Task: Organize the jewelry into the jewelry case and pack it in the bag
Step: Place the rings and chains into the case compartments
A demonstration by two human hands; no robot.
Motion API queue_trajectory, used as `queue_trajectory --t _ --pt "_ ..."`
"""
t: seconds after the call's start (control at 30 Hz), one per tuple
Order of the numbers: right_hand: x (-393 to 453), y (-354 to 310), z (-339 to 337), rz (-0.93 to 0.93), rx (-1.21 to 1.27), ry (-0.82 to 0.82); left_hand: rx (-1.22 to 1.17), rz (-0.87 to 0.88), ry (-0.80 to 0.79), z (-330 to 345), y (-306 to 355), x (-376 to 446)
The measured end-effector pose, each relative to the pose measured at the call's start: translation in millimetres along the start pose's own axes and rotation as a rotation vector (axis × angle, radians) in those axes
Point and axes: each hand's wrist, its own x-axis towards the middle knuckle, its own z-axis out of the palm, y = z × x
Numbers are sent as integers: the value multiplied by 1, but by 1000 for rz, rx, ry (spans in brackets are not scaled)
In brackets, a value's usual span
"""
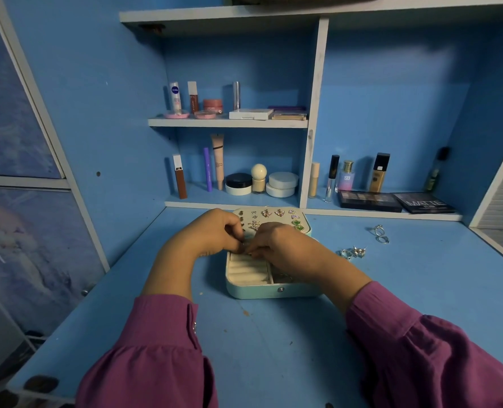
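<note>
A mint-green jewelry case (262,291) lies open on the blue desk. Its raised lid panel (273,220) carries several earrings. My left hand (212,234) and my right hand (279,245) meet over the case's back edge, fingertips curled together and pinching a small piece of jewelry (245,249) that is mostly hidden. Cream ring rolls (245,270) fill the case's left compartment. Loose rings (380,234) and a butterfly-shaped piece (359,251) with a blue ring (344,254) lie on the desk to the right. No bag is in view.
Cosmetics stand on the shelves behind: tubes, jars and bottles (238,184), and two dark eyeshadow palettes (397,201) at the back right. The desk's front edge (32,387) is at the lower left.
</note>
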Motion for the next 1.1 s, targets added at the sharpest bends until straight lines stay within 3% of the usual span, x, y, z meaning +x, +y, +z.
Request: queue_trajectory --t 0.87,1.1 --pt "-1 4 2 20 -4 30 11 -10 -7 -5 3 -3" --pt "-11 8 -19 140 170 89 11 20 93 4 14 -2"
